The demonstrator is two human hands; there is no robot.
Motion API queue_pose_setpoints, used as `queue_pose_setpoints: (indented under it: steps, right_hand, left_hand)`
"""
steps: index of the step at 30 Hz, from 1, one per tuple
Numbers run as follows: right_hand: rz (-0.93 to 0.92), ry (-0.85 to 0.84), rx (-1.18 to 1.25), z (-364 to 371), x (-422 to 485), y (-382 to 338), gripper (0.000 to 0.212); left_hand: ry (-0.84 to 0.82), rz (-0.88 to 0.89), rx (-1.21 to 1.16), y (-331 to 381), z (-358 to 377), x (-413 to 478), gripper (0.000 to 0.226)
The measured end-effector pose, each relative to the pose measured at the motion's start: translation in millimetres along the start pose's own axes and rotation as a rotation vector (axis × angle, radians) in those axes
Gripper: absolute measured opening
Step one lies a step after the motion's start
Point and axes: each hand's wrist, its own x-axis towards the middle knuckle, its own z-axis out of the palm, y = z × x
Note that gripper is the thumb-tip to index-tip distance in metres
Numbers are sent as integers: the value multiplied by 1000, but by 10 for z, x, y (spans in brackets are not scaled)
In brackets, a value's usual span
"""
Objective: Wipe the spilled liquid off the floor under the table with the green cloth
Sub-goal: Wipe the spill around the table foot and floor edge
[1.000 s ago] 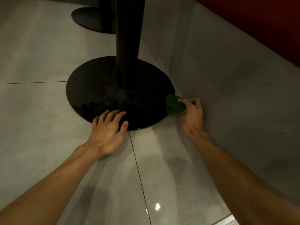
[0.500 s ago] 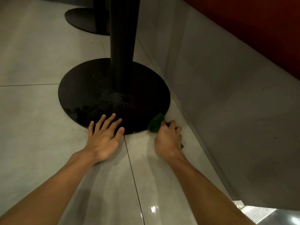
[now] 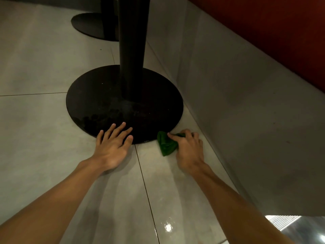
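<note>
The green cloth (image 3: pixel 166 144) lies bunched on the grey floor tile (image 3: pixel 168 182), right at the near edge of the round black table base (image 3: pixel 98 103). My right hand (image 3: pixel 189 150) grips the cloth against the floor, fingers curled over it. My left hand (image 3: pixel 112 147) rests flat on the floor with fingers spread, the fingertips lying on the rim of the base. The tile near me shines with a wet sheen (image 3: pixel 168 227). The black table post (image 3: pixel 131 48) rises from the base.
A grey wall panel (image 3: pixel 237 103) runs close along the right, leaving a narrow strip of floor beside the base. Above the panel is a red surface (image 3: pixel 281 32). A second black table base (image 3: pixel 93 25) stands farther back.
My right hand dragged the cloth from the wall side of the base towards me along its rim, then shifted slightly right; more cloth now shows left of the hand. The left hand stayed planted.
</note>
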Motion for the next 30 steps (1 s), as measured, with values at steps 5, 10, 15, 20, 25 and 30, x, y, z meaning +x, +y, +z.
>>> queue_pose_setpoints:
  steps: [5, 10, 15, 20, 25, 30]
  right_hand:
    - [31, 16, 107, 124, -153, -202, 66]
    - [-194, -42, 124, 181, -490, -573, 70]
    - [-427, -134, 198, 93, -735, -332, 55]
    - [-176, -101, 174, 18, -802, 441, 64]
    - [-28, -27, 171, -52, -1338, 636, 66]
    - [-47, -70, 152, -79, -2066, 386, 66]
  left_hand:
    - [-9, -11, 3, 10, 6, 19, 52]
    - [-30, -27, 27, -7, -2, 43, 53]
    - [-36, 51, 20, 3, -95, -72, 57]
    - [-11, 288, 20, 66, -53, -745, 66]
    - [-131, 269, 123, 80, 235, -1136, 76]
    - [-108, 231, 95, 115, 301, -1149, 83]
